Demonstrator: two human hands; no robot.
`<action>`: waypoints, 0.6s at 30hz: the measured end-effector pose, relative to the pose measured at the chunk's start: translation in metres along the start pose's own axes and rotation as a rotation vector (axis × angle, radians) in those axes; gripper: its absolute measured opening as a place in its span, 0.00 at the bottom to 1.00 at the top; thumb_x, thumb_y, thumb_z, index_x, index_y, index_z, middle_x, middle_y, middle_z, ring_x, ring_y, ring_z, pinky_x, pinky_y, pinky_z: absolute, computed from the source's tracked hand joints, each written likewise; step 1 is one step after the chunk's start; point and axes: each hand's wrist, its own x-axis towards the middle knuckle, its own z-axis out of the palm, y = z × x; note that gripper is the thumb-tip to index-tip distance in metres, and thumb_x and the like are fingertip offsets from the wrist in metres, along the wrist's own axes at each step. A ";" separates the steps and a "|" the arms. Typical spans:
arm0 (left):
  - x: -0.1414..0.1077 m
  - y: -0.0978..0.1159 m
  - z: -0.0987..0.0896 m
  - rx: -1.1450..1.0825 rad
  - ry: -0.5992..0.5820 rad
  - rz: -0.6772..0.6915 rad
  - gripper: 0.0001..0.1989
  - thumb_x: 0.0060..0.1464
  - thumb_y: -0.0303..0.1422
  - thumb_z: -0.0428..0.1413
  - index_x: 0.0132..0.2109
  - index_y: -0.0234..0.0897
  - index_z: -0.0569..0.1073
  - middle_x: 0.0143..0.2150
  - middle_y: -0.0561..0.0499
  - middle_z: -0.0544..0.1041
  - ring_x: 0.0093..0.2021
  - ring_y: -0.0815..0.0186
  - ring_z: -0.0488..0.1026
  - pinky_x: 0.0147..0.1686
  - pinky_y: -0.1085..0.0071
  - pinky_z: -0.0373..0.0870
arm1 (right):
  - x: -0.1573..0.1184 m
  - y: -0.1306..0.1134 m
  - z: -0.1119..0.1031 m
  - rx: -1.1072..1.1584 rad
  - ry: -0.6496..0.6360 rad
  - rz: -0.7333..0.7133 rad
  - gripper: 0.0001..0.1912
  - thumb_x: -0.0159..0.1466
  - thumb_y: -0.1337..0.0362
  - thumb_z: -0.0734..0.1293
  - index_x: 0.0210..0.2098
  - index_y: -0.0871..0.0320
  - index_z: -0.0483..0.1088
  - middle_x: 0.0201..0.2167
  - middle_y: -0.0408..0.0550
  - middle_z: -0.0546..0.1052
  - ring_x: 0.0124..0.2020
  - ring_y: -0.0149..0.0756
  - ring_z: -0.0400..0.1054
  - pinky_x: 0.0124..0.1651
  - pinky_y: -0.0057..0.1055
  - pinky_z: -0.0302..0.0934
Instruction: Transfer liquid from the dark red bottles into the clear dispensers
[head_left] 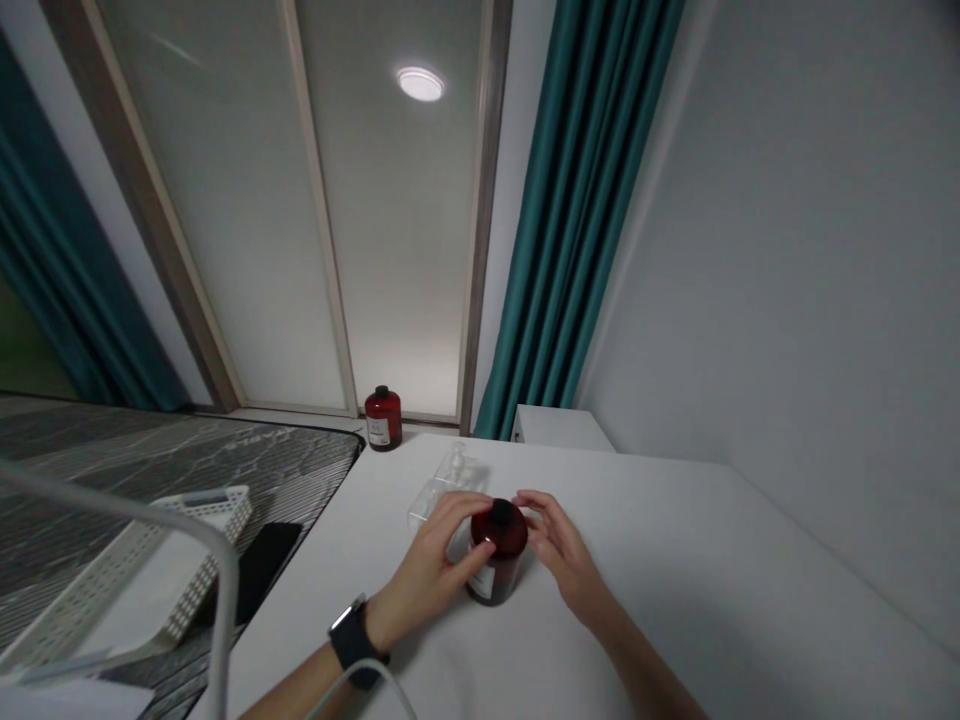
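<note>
A dark red bottle with a black cap and a pale label stands upright on the white table. My left hand, with a watch on its wrist, curves around the bottle's left side, its thumb across the front and its fingers by the shoulder and cap. On the other side, my right hand has its fingers loosely bent and apart, close to the bottle; whether they touch it I cannot tell. Behind my left hand lies a clear plastic container, partly covered by that hand.
Another red bottle with a black cap stands at the table's far left corner. Left of the table, a white perforated basket and a black flat object lie on a grey patterned surface. A pale bent tube crosses the left foreground.
</note>
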 end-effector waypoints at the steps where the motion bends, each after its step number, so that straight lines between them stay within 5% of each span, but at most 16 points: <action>1: 0.000 0.001 0.000 0.000 0.003 -0.004 0.15 0.63 0.31 0.56 0.56 0.40 0.70 0.53 0.43 0.75 0.55 0.56 0.70 0.56 0.56 0.69 | 0.002 -0.002 -0.001 -0.019 0.072 -0.004 0.23 0.67 0.46 0.64 0.54 0.53 0.65 0.51 0.54 0.73 0.53 0.46 0.71 0.57 0.44 0.64; 9: 0.001 0.004 0.000 -0.019 0.025 -0.027 0.15 0.61 0.30 0.57 0.54 0.40 0.71 0.53 0.43 0.76 0.54 0.56 0.71 0.55 0.56 0.69 | 0.028 -0.032 0.022 -0.062 0.164 -0.064 0.17 0.67 0.51 0.63 0.49 0.55 0.68 0.31 0.44 0.73 0.36 0.38 0.69 0.43 0.35 0.64; 18: 0.000 0.005 0.002 -0.052 0.045 -0.021 0.15 0.60 0.28 0.58 0.54 0.41 0.71 0.52 0.45 0.74 0.54 0.57 0.71 0.55 0.58 0.69 | 0.013 -0.021 0.044 0.026 0.330 -0.094 0.20 0.69 0.52 0.62 0.57 0.52 0.60 0.38 0.46 0.74 0.43 0.41 0.70 0.51 0.39 0.63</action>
